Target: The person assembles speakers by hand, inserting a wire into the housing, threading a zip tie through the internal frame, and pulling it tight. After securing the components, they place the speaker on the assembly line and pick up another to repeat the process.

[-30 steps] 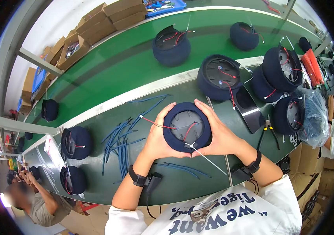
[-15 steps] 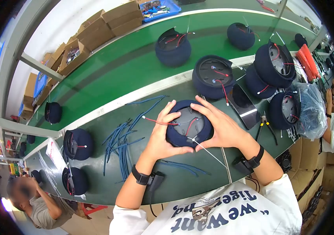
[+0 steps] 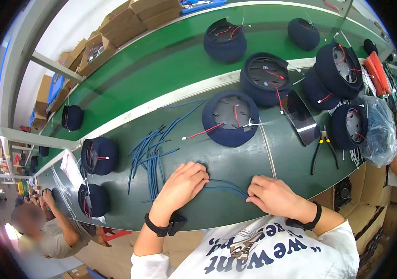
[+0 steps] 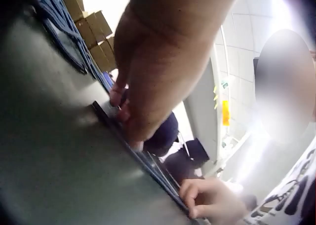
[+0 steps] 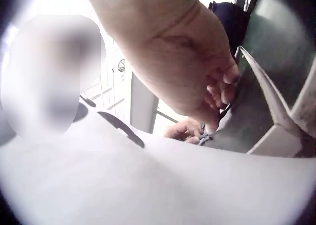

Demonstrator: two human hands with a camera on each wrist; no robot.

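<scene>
My left hand (image 3: 183,183) is low over the green table, fingers curled at the left part of some thin dark blue cords (image 3: 226,186). At their right end, my right hand (image 3: 266,193) pinches the cords between thumb and fingers. The cords stretch between the two hands, close along the tabletop in the left wrist view. Beyond them sits a round navy fabric-covered shell (image 3: 231,139), its grey inner face up, with red wires and a white tie on it. Left of it lies a loose pile of the same cords (image 3: 149,158).
More navy shells (image 3: 266,93) stand at the right, on the green belt and at the left. Black-and-yellow pliers (image 3: 323,139), a dark phone-like slab (image 3: 303,118) and a clear plastic bag (image 3: 379,132) lie to the right. Another person (image 3: 45,228) works at far left.
Both hands have let go of the navy shell, which now rests on the table farther from me. They have come back toward the near edge, onto the blue cords.
</scene>
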